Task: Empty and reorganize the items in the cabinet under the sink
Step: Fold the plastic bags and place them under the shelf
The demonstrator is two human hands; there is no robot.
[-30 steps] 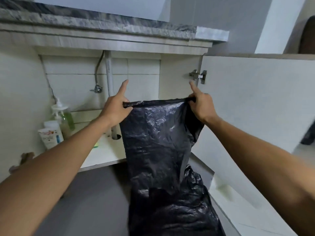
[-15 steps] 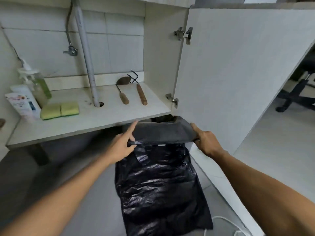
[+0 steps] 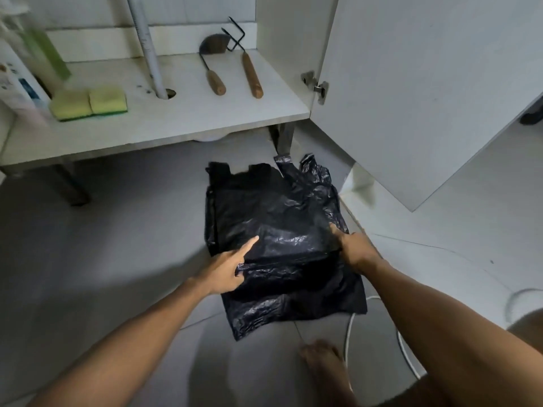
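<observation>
A black plastic bag [image 3: 279, 207] lies flat on the grey floor in front of the cabinet, its lower part folded over itself. My left hand [image 3: 226, 270] pinches the fold's left end, index finger stretched out over the plastic. My right hand [image 3: 357, 249] holds the fold's right end the same way, index finger pointing along the bag. On the cabinet floor [image 3: 182, 118] lie two wooden-handled tools [image 3: 216, 82] [image 3: 252, 74], a pair of yellow-green sponges [image 3: 88, 104], a green bottle [image 3: 47, 54] and a white tube [image 3: 17, 89], both blurred at the left edge.
A white drain pipe [image 3: 147, 45] goes down through a hole in the cabinet floor. The cabinet door [image 3: 411, 98] stands open on the right. A white cable [image 3: 349, 327] runs on the floor beside my bare foot [image 3: 323, 359].
Both hands have brought the bag down from chest height onto the floor and folded its top edge over. The view has tilted downward with them.
</observation>
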